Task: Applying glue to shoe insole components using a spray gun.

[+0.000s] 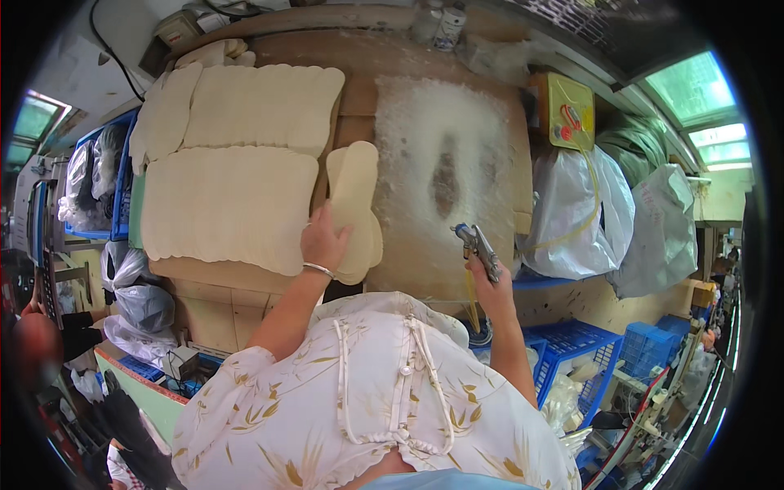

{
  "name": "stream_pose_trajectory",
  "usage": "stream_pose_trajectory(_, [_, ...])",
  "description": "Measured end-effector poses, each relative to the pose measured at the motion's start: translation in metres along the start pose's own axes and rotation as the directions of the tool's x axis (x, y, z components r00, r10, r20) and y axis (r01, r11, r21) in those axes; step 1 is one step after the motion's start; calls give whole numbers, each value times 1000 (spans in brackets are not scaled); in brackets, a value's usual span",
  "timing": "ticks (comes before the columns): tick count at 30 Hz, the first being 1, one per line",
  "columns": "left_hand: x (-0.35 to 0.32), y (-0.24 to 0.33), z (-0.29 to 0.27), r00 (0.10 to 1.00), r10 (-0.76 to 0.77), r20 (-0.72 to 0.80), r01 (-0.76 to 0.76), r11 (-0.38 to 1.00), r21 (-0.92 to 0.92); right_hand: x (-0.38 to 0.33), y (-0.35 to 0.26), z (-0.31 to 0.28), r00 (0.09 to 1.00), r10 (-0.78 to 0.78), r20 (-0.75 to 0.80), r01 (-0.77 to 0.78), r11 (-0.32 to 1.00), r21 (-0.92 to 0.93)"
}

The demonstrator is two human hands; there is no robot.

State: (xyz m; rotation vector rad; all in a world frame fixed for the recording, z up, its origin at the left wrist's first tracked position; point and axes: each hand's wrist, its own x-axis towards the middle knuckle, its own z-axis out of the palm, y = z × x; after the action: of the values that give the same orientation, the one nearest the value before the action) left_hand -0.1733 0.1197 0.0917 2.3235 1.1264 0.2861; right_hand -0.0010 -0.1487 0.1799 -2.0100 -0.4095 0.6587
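Now the left hand [322, 241] rests on a pale insole-shaped piece [354, 196], fingers lying flat on its lower part; it sits on top of a small stack near the middle of the workbench [359, 61]. The right hand [490, 282] is closed around a metal spray gun [478, 247] near the front edge, its nozzle towards a patch crusted with white residue [445, 167]. Left of the stack lie rows of similar pieces [229, 204]. A yellow hose [472, 302], it seems, hangs under the gun.
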Motion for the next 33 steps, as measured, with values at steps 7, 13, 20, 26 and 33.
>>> stream_pose_trajectory(7, [6, 43, 8, 978, 26, -209, -94, 943, -320, -4, 39, -53, 999, -35, 6, 35, 998, 56])
stream_pose_trajectory(13, [49, 109, 83, 991, -112, 72, 119, 496, -860, -13, 63, -90, 999, 18, -35, -15, 997, 73])
stream_pose_trajectory(20, [93, 129, 170, 870, -212, 445, 469, 77, -880, -32, 77, -108, 995, 31, -95, -24, 998, 64])
stream_pose_trajectory(26, [40, 125, 175, 725, -283, 628, 687, 237, -687, -42, 74, -109, 996, 9, -93, -4, 998, 60])
stream_pose_trajectory(33, [-8, 118, 191, 612, -256, 748, 783, 70, -618, -6, 8, -89, 994, -108, -14, 108, 989, 96])
